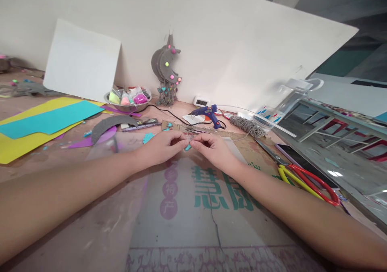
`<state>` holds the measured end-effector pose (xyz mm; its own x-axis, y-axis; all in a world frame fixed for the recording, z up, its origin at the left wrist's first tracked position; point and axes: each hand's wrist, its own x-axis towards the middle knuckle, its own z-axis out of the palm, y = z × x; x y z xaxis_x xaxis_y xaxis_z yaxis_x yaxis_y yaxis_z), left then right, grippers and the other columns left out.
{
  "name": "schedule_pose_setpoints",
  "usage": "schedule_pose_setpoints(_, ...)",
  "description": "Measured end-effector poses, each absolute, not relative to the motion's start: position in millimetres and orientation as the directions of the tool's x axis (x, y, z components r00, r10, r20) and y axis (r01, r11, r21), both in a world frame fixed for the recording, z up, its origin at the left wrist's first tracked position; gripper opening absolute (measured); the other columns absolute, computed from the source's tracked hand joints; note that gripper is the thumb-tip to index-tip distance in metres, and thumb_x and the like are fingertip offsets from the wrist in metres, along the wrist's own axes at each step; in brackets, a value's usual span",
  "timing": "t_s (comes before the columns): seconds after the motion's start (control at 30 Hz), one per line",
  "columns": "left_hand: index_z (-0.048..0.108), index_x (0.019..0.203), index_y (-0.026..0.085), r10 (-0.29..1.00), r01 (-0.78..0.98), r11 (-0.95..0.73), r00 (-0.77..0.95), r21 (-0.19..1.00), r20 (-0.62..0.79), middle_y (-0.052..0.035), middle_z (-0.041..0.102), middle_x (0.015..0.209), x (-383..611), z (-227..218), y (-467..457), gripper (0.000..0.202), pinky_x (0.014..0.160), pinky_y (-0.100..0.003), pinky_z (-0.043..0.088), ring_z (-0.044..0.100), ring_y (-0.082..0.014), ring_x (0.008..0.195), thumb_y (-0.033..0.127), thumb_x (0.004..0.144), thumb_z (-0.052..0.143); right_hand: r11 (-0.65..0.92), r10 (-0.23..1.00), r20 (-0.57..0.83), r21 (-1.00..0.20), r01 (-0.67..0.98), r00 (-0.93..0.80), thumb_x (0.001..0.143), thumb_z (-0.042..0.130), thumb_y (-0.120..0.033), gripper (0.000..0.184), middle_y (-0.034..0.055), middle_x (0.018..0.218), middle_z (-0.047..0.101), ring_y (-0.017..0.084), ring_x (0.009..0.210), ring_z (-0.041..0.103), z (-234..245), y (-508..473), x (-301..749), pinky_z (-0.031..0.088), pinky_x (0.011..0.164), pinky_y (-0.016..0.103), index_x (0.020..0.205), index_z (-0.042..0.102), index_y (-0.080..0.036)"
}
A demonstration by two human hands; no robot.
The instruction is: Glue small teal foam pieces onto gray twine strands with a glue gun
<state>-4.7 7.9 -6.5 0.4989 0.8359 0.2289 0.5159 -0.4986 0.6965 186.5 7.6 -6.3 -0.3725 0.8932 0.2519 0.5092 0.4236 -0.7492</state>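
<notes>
My left hand (163, 148) and my right hand (213, 148) meet over the middle of the work surface, fingertips pinched close together. Between them is a small turquoise piece (188, 147), partly hidden by the fingers; its exact kind is too small to make out. Just left of my left hand lies a turquoise scalloped cutout (148, 138). Beyond the fingertips rests a small metal pair of scissors (196, 130), partly covered. A printed plastic sheet (181, 231) lies under both forearms.
A blue glue gun (208, 113) stands behind my hands, beside a grey yarn bundle (248, 126). Large red-and-yellow-handled scissors (311, 179) and a phone (308, 165) lie right. Coloured sheets (54, 119), a grey crescent (111, 125) and a bowl (128, 109) are left.
</notes>
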Motion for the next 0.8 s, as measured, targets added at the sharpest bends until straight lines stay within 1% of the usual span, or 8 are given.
schedule_pose_setpoints(0.17, 0.057, 0.079, 0.017, 0.827, 0.483, -0.516, 0.496, 0.707, 0.264, 0.0012, 0.055, 0.07, -5.6, -6.6, 9.6, 0.036, 0.057, -0.024, 0.034, 0.049, -0.0125, 0.065, 0.044, 0.087, 0.036, 0.385, 0.915, 0.251, -0.78, 0.493, -0.316, 0.079, 0.053, -0.043, 0.027, -0.0022, 0.064, 0.052, 0.01, 0.056, 0.041, -5.4, 8.6, 186.6, 0.033, 0.054, 0.023, 0.073, 0.06, -0.018)
schedule_pose_setpoints(0.3, 0.055, 0.071, 0.017, 0.811, 0.484, -0.531, 0.529, 0.696, 0.251, 0.0025, 0.052, 0.066, -3.8, -4.9, 7.6, 0.029, 0.057, -0.024, 0.033, 0.048, -0.0116, 0.063, 0.038, 0.085, 0.041, 0.358, 0.93, 0.259, -0.797, 0.487, -0.261, 0.079, 0.053, -0.044, 0.027, -0.0023, 0.063, 0.05, 0.01, 0.055, 0.04, -6.0, 8.7, 186.6, 0.032, 0.052, 0.023, 0.075, 0.06, -0.018)
schedule_pose_setpoints(0.37, 0.054, 0.068, 0.017, 0.805, 0.481, -0.535, 0.54, 0.695, 0.246, 0.0029, 0.051, 0.064, -3.0, -4.4, 6.8, 0.026, 0.057, -0.024, 0.033, 0.047, -0.0112, 0.062, 0.034, 0.084, 0.042, 0.37, 0.925, 0.267, -0.789, 0.49, -0.269, 0.079, 0.052, -0.044, 0.027, -0.0016, 0.065, 0.051, 0.011, 0.057, 0.042, -6.4, 8.2, 186.2, 0.033, 0.053, 0.024, 0.076, 0.06, -0.018)
schedule_pose_setpoints(0.43, 0.054, 0.069, 0.017, 0.814, 0.483, -0.52, 0.531, 0.705, 0.237, 0.0029, 0.051, 0.065, -2.7, -3.9, 6.3, 0.025, 0.057, -0.024, 0.034, 0.047, -0.0111, 0.062, 0.032, 0.083, 0.041, 0.381, 0.92, 0.269, -0.785, 0.488, -0.284, 0.08, 0.052, -0.044, 0.028, -0.0012, 0.065, 0.052, 0.011, 0.058, 0.043, -6.3, 7.6, 185.9, 0.033, 0.054, 0.024, 0.075, 0.06, -0.018)
schedule_pose_setpoints(0.53, 0.054, 0.071, 0.017, 0.823, 0.486, -0.501, 0.523, 0.717, 0.221, 0.003, 0.051, 0.066, -3.0, -3.0, 5.8, 0.023, 0.056, -0.023, 0.033, 0.046, -0.0109, 0.061, 0.031, 0.083, 0.041, 0.391, 0.915, 0.272, -0.782, 0.486, -0.299, 0.081, 0.051, -0.044, 0.028, -0.0021, 0.063, 0.049, 0.011, 0.057, 0.041, -5.5, 7.5, 186.0, 0.033, 0.054, 0.024, 0.073, 0.059, -0.018)
schedule_pose_setpoints(0.63, 0.051, 0.067, 0.017, 0.819, 0.481, -0.504, 0.529, 0.717, 0.221, 0.0033, 0.048, 0.063, -3.3, -2.8, 5.5, 0.023, 0.056, -0.023, 0.033, 0.045, -0.0108, 0.06, 0.031, 0.082, 0.041, 0.411, 0.907, 0.287, -0.766, 0.495, -0.309, 0.083, 0.047, -0.045, 0.031, -0.0025, 0.061, 0.046, 0.011, 0.058, 0.041, -4.5, 8.0, 186.9, 0.033, 0.055, 0.024, 0.073, 0.058, -0.018)
schedule_pose_setpoints(0.7, 0.052, 0.068, 0.017, 0.821, 0.48, -0.502, 0.525, 0.719, 0.223, 0.003, 0.048, 0.064, -3.5, -3.3, 5.7, 0.024, 0.056, -0.023, 0.033, 0.045, -0.0112, 0.061, 0.032, 0.082, 0.041, 0.416, 0.904, 0.288, -0.759, 0.501, -0.315, 0.084, 0.044, -0.046, 0.033, -0.002, 0.062, 0.047, 0.012, 0.06, 0.043, -4.2, 8.0, 187.3, 0.033, 0.056, 0.024, 0.075, 0.059, -0.018)
schedule_pose_setpoints(0.8, 0.054, 0.071, 0.017, 0.836, 0.479, -0.481, 0.503, 0.735, 0.22, 0.0028, 0.05, 0.065, -3.9, -4.1, 6.8, 0.025, 0.057, -0.024, 0.033, 0.046, -0.012, 0.062, 0.034, 0.083, 0.039, 0.419, 0.9, 0.279, -0.763, 0.492, -0.335, 0.083, 0.047, -0.047, 0.03, -0.0003, 0.071, 0.054, 0.013, 0.064, 0.047, -4.5, 7.1, 187.2, 0.036, 0.058, 0.025, 0.083, 0.059, -0.019)
